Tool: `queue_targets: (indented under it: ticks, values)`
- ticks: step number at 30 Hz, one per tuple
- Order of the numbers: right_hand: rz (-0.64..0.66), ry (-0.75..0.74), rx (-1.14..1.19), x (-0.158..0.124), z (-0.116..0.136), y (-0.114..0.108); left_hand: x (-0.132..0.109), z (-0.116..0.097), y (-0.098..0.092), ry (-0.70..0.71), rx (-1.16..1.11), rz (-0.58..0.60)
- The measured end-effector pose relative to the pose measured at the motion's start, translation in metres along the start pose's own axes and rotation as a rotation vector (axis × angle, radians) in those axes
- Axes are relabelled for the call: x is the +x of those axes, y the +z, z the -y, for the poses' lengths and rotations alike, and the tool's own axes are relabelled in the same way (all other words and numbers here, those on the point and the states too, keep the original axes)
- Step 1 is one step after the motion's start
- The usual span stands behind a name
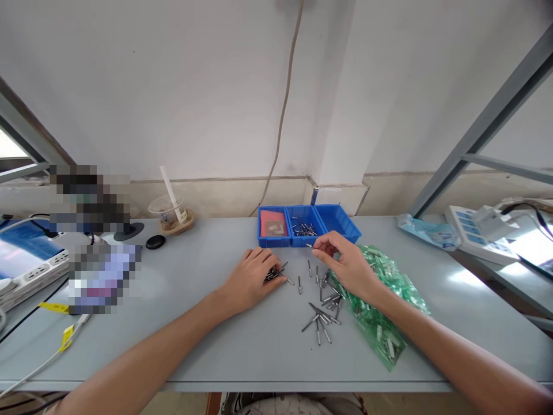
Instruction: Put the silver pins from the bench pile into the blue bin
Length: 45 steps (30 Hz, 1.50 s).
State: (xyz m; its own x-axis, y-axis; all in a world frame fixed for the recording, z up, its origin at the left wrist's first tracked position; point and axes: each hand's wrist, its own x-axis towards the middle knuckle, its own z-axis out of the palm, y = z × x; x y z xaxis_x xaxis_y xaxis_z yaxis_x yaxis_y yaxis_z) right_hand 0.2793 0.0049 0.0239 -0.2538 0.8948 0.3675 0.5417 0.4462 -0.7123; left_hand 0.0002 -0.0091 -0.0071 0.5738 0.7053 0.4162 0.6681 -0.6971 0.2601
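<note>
My left hand (253, 278) rests on the table with its fingers curled round a bunch of slim metal pins (273, 274), which stick out beside the thumb. My right hand (348, 265) is raised near the front of the blue bins, thumb and fingertips pinched on one small pin (309, 245) with a pale end. Between the hands lie several loose dark-and-silver pins (322, 314), scattered at different angles. A green bubble-wrap bag (391, 334) with more pieces inside lies partly under my right wrist.
Three joined blue bins stand near the wall: the left bin (274, 242) holds a red card and a small clear packet, the middle bin (294, 242) holds pins. Farther left are a round black lid (155, 242) and a clear cup (166, 206); a power strip (475, 233) lies right.
</note>
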Motion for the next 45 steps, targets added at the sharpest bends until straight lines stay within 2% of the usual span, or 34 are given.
queue_targets:
  ticks: [10, 15, 22, 33, 45]
  values:
    - [0.047, 0.063, 0.122, 0.0012, 0.0009, 0.0003, 0.0015, 0.0007, 0.0005, 0.013, 0.013, -0.006]
    - [0.122, 0.144, 0.293, 0.0026, 0.0029, -0.002, 0.0013, 0.0009, 0.0008, 0.016, 0.0, -0.019]
    - [0.148, 0.26, 0.525, 0.0019, -0.0006, -0.0012, 0.0024, 0.0007, -0.0012, 0.018, -0.025, -0.047]
    - [0.104, 0.277, 0.541, 0.0032, -0.0033, -0.0011, 0.0039, 0.0007, -0.0011, -0.018, -0.092, -0.207]
    - [0.105, 0.27, 0.501, 0.0035, 0.0001, -0.0019, 0.0047, 0.0061, 0.0026, -0.093, -0.15, -0.228]
